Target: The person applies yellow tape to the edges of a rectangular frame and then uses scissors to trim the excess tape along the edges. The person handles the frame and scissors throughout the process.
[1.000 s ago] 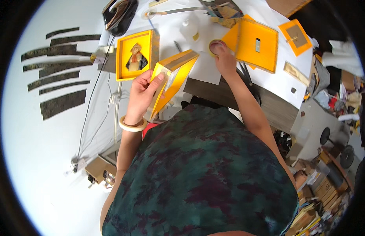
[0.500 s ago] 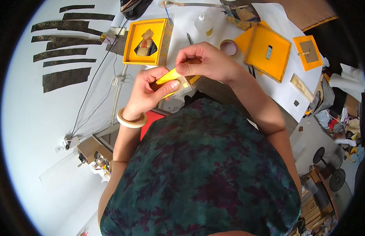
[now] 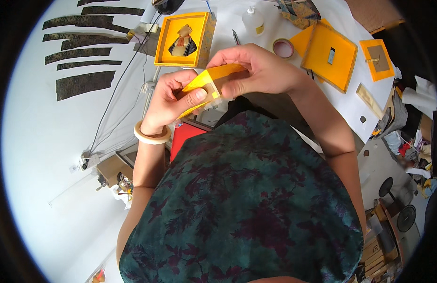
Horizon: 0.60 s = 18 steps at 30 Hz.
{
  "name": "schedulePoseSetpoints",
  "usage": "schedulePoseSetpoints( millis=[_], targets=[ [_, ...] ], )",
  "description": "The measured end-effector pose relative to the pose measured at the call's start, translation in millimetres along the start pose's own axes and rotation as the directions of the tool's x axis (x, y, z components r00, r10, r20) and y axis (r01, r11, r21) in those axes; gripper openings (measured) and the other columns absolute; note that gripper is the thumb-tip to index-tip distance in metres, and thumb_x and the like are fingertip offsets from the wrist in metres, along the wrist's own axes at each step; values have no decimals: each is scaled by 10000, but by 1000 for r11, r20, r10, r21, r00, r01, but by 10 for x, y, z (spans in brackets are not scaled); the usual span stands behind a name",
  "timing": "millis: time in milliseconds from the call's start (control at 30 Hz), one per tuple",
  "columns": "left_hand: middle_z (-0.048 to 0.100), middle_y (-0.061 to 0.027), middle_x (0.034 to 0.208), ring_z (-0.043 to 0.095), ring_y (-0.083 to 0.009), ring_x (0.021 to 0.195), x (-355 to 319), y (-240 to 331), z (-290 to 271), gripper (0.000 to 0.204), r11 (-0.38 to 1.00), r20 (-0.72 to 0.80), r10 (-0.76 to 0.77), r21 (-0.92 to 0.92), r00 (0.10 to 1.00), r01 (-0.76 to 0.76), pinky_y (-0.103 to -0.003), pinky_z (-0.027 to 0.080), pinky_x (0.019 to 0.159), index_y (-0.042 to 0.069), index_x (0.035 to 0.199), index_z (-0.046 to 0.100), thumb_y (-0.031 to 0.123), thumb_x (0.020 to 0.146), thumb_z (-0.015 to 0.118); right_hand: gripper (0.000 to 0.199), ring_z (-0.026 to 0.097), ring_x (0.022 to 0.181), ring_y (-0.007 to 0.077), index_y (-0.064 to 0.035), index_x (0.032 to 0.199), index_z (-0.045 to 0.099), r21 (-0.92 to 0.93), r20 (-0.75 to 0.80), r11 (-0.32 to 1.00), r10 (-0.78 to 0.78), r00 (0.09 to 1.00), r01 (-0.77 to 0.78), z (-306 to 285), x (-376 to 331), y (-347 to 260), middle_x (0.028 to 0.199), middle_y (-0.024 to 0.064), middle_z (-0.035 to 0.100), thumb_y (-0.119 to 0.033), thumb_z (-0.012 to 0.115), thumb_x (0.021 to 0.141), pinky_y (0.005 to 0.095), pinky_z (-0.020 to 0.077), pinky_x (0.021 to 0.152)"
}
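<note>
Between both hands, above the near edge of the table, is a yellow paper-covered piece with a corner bend and a grey-brown face. My left hand, a cream bangle at its wrist, is closed on its left part with the thumb laid over the front. The fingers of my right hand pinch its right part, thumb in front and fingers behind. Its lower edge is partly hidden by the left thumb. Just beyond stands an open yellow box holding a small figure in a dark robe.
A clear pump bottle, a pink tape roll and a pen-like tool lie farther back. To the right are a yellow tray with a small lighter-like item, and a yellow square frame. Dark patterned strips hang at left.
My right hand has shifted right and its fingers have spread along the yellow piece. The piece has turned, so more of its bent right part shows. The whole view has shifted slightly.
</note>
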<state>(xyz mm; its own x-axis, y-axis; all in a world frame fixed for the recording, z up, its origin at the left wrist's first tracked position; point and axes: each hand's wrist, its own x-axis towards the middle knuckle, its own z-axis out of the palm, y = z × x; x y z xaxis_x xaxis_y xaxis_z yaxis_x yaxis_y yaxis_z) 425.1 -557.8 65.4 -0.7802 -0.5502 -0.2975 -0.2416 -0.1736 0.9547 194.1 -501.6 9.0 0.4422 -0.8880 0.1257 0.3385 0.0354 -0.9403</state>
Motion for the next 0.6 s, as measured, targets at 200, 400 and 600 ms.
schedulePoseSetpoints(
  millis=[200, 400, 600],
  targets=[
    [649, -31, 803, 582, -62, 645, 17, -59, -331, 180, 995, 115, 80, 45, 990, -86, -206, 458, 579, 4, 916, 622, 165, 935, 698, 428, 593, 991, 80, -22, 1179, 619, -105, 20, 991, -78, 997, 79, 50, 140, 9, 1042, 19, 670, -236, 788, 850, 266, 476, 879],
    [633, -33, 789, 571, -73, 631, 135, -185, -884, 212, 988, 221, 154, -26, 963, -152, -215, 451, 572, -6, 913, 611, 189, 938, 690, 473, 589, 1075, 103, -27, 1245, 616, -292, -142, 956, -86, 986, 41, -31, 440, 171, 1128, 44, 663, -429, 518, 1015, 269, 461, 947],
    [599, -16, 789, 560, -72, 624, 358, -236, -1455, 235, 989, 265, 143, -86, 954, -124, -204, 442, 566, -8, 955, 609, 217, 949, 679, 372, 558, 870, 82, -18, 1126, 648, -381, -350, 911, 20, 937, -161, 162, 855, 293, 927, 31, 661, -360, 553, 1017, 262, 462, 800]
  ],
)
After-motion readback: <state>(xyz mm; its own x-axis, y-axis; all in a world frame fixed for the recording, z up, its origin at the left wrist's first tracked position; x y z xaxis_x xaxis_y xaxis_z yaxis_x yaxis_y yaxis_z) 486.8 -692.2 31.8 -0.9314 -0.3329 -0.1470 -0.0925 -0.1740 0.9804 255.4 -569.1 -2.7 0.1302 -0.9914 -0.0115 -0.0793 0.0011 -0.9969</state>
